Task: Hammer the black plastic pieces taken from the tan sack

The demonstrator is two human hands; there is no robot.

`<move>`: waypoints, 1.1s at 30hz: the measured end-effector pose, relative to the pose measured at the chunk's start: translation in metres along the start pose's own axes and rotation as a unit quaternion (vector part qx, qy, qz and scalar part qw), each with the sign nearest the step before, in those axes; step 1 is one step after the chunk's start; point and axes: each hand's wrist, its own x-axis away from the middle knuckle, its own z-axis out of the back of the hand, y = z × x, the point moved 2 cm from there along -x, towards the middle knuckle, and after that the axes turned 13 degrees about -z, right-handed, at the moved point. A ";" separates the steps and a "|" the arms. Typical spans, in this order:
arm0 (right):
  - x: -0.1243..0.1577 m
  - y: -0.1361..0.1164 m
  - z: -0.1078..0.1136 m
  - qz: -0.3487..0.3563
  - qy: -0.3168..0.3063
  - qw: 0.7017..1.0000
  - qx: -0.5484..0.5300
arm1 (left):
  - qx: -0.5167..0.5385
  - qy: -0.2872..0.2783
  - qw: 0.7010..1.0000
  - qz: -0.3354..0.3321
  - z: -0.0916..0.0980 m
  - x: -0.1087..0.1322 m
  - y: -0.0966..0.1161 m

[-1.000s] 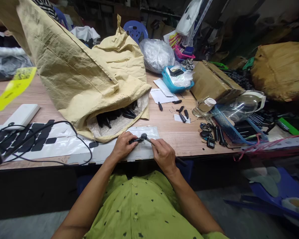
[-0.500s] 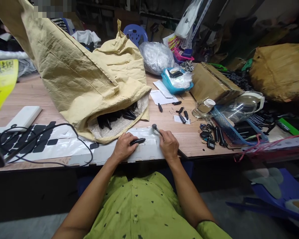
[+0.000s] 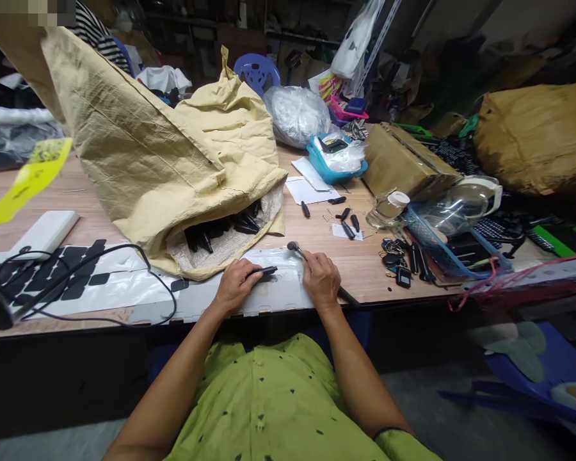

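Observation:
My left hand is closed around a slim black plastic piece, whose end sticks out to the right over a grey-white board at the table's front edge. Opposite it, my right hand grips a small hammer; the round metal hammer head shows beyond the fingers, and its dark handle runs out below the hand. The hammer head is apart from the black piece. Just behind my left hand, a large beige sack lies with its mouth towards me, with several black pieces inside.
Several loose black pieces lie beside white paper. To the right are keys and fobs, a blue basket, a clear jug and a cardboard box. A black cable loops at left.
The black piece in my left hand has turned and now shows a narrower side. My right hand keeps hold of the hammer in about the same place. The view has shifted slightly.

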 end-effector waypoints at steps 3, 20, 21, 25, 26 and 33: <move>0.000 -0.002 0.001 0.001 0.006 1.000 -0.002 | 0.003 0.001 1.000 0.004 -0.001 0.000 0.000; 0.003 -0.001 0.000 0.002 0.007 1.000 -0.018 | 0.164 0.063 0.981 0.078 0.012 -0.004 0.010; 0.003 -0.001 0.000 0.001 0.003 1.000 -0.018 | 0.172 0.069 0.979 0.082 0.013 -0.003 0.011; 0.001 0.001 0.000 0.000 -0.025 1.000 -0.019 | 0.259 0.050 0.958 0.111 0.025 0.014 0.025; 0.001 0.001 0.001 0.000 -0.028 0.999 -0.020 | 0.302 0.012 0.945 0.122 0.028 0.022 0.030; -0.001 -0.001 0.005 -0.018 -0.049 0.998 -0.028 | 0.420 -0.260 0.831 0.255 0.011 0.091 0.040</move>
